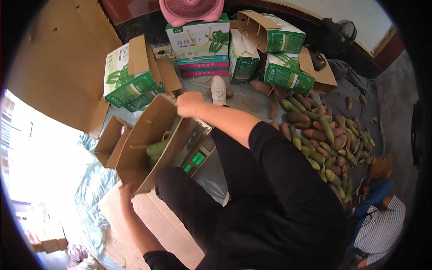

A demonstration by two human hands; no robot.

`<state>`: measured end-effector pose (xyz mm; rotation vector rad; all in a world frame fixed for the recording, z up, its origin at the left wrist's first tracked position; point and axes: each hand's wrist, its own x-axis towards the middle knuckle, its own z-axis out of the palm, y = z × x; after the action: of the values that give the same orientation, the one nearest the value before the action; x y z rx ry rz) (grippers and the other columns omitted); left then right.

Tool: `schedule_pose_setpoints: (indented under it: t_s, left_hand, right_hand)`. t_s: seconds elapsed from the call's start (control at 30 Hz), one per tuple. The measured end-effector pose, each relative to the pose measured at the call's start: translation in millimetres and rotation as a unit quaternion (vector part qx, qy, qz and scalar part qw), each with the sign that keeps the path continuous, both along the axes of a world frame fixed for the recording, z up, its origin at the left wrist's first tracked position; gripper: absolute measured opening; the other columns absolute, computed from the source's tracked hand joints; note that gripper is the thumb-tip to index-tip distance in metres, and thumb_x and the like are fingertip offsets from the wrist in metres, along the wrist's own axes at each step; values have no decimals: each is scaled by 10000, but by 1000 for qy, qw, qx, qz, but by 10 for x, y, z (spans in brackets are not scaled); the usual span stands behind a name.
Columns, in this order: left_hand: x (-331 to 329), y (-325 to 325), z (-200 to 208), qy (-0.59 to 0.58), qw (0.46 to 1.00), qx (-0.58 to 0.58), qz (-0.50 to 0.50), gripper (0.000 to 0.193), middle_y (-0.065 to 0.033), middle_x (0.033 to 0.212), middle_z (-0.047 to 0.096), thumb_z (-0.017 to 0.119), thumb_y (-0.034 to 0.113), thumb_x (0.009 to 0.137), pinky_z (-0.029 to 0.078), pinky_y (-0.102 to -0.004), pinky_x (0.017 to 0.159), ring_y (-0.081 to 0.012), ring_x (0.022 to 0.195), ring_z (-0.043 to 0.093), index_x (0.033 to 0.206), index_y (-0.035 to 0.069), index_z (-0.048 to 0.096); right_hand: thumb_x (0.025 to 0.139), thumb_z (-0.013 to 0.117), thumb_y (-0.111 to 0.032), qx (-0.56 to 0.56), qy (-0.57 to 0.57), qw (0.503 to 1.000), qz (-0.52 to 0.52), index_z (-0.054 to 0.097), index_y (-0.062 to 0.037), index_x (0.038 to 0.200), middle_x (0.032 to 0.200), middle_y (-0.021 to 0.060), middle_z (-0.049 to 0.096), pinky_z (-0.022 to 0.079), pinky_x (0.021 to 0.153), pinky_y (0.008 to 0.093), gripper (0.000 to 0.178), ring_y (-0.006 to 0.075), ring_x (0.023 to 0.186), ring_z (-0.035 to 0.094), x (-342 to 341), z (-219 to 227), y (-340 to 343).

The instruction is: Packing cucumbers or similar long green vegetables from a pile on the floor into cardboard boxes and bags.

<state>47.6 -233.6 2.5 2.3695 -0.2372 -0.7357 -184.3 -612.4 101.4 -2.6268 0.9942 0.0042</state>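
Tilted between my hands is an open cardboard box (141, 130), its brown inside facing me. A green radish (156, 151) shows within it, and a cord handle lies beside the radish. My right hand (190, 104) grips the box's far upper edge. At the near lower edge, my left hand (126, 192) holds the cardboard with its fingers partly hidden. A scale with lit green displays (194, 161) sits just right of the box, partly covered by it. Behind the box's left side stands a smaller open brown carton (110, 143).
Green-and-white cartons (128, 74) stand ahead, several more at the back right (281, 33). A pink fan (192, 10) rests on one. Right lies a large pile of green radishes and reddish-brown roots (326, 135). A person in a striped shirt (382, 225) is at the lower right.
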Motion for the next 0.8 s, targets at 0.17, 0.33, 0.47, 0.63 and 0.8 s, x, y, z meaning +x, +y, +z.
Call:
schedule_pose_setpoints:
  t_s: [0.17, 0.33, 0.47, 0.63, 0.8]
  left_hand:
    - [-93, 1053, 266, 5, 992, -43, 123, 402, -142, 966, 583, 596, 263, 746, 501, -348, 588, -229, 863, 568, 1030, -15, 542]
    - [-536, 2085, 473, -86, 975, -27, 202, 265, -37, 783, 566, 591, 272, 729, 427, -303, 485, -163, 687, 540, 891, 63, 572]
    - [-1052, 3300, 168, -52, 960, 42, 272, 322, -78, 790, 580, 592, 301, 763, 453, -342, 524, -213, 691, 565, 895, 8, 611]
    - [-1168, 2023, 284, -124, 952, 109, 258, 343, -116, 820, 581, 603, 307, 765, 451, -375, 578, -255, 725, 563, 912, -3, 605]
    - [-1483, 1613, 269, -219, 923, 186, 256, 371, -163, 856, 582, 618, 315, 767, 449, -415, 646, -308, 767, 560, 934, -17, 596]
  right_hand:
    - [757, 537, -245, 6, 3, 994, 113, 706, -144, 881, 946, 64, 678, 512, 703, 353, 232, 225, 911, 641, 550, 158, 661]
    - [726, 574, -219, -3, -2, 975, 223, 707, -97, 876, 916, 100, 682, 513, 699, 349, 235, 230, 876, 654, 1011, 123, 1515]
    - [717, 609, -213, -19, 36, 946, 321, 708, -121, 897, 948, 63, 685, 514, 685, 346, 225, 187, 899, 645, 1276, -56, 2489]
    - [734, 625, -170, 27, 85, 914, 396, 710, -112, 931, 977, 79, 680, 519, 673, 361, 222, 208, 907, 646, 1195, -439, 3386]
    - [747, 628, -179, 84, 186, 904, 375, 689, -84, 978, 1005, 91, 666, 519, 714, 422, 257, 224, 944, 631, 927, -854, 3694]
